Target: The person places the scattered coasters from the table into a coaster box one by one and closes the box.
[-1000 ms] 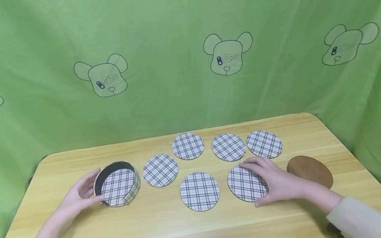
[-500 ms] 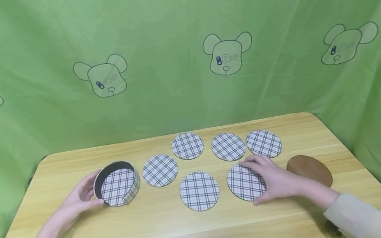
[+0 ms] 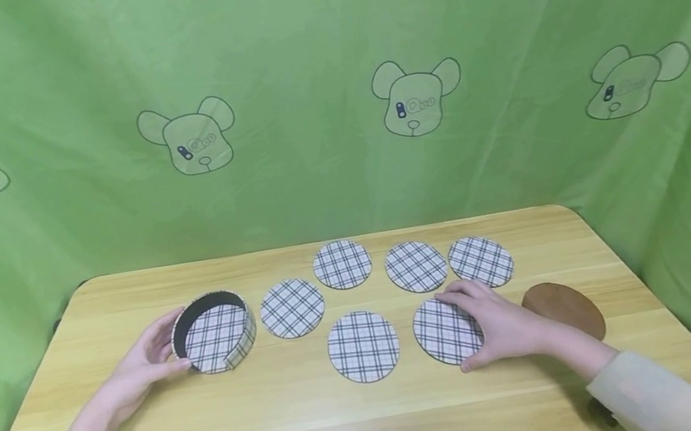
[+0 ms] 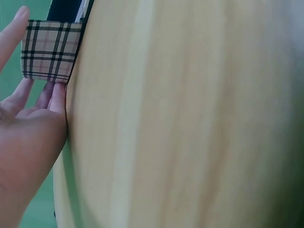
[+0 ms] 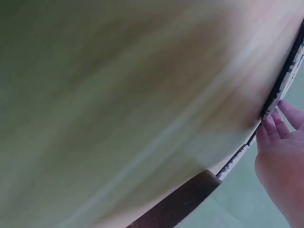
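At the left of the table, my left hand (image 3: 143,362) holds a round plaid coaster holder (image 3: 243,346) by its left side, thumb at the near edge and fingers round the far side. A plaid coaster lies inside the holder's black-lined wall. The holder's plaid outer wall (image 4: 50,50) shows between thumb and fingers in the left wrist view. Right of centre, my right hand (image 3: 501,323) spans a round plaid coaster (image 3: 443,332), thumb at its near edge and fingertips at its far edge. The hand hides the coaster's right part. The coaster appears to lie on the table.
Several more plaid coasters lie flat and apart: a middle front one (image 3: 363,347), a left one (image 3: 292,308), a back one (image 3: 343,265) and two at the back right (image 3: 415,267). A brown round piece (image 3: 564,309) lies partly behind my right wrist. Green cloth (image 3: 312,175) hangs behind the table.
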A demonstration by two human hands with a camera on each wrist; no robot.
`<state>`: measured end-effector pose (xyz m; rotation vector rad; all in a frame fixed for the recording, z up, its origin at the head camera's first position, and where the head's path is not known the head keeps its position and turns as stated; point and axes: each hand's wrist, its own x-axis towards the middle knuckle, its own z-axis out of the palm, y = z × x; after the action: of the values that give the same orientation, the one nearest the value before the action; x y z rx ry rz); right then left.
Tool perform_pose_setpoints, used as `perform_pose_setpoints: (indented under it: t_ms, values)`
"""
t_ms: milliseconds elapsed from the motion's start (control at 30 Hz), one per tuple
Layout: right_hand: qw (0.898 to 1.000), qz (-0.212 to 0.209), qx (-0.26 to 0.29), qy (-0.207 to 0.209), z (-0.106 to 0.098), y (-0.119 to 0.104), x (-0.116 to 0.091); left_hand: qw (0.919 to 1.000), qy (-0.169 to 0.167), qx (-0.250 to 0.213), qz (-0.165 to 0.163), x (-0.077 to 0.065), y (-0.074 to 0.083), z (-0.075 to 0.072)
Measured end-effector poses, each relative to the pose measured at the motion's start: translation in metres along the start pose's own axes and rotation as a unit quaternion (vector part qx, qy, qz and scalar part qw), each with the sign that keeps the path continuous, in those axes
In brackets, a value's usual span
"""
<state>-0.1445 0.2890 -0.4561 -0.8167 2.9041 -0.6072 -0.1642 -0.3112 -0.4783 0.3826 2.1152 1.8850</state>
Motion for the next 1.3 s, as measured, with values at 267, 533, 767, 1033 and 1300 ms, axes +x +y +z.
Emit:
perform_pose_setpoints:
  t_ms: [267, 533, 767, 1033, 1300]
  values:
    - [1.0, -0.008, 0.005, 0.021, -0.002, -0.003, 0.005, 0.9998, -0.005, -0.017, 0.002, 0.001, -0.003, -0.002]
    - [0.999, -0.013, 0.004, 0.036, -0.009, -0.006, 0.019, 0.9997, -0.001, -0.024, 0.003, 0.001, -0.002, 0.0]
    - [0.999, -0.01, 0.0, 0.037, -0.01, -0.015, 0.036, 0.9996, -0.001, -0.028, 0.004, 0.001, -0.003, 0.001]
    - [0.999, -0.003, 0.015, 0.028, -0.008, -0.027, 0.054, 0.9997, 0.003, -0.026, 0.003, 0.001, -0.004, 0.002]
    - [0.999, -0.022, 0.021, 0.032, -0.007, -0.041, 0.075, 0.9996, 0.01, -0.024, -0.007, 0.001, -0.002, 0.002]
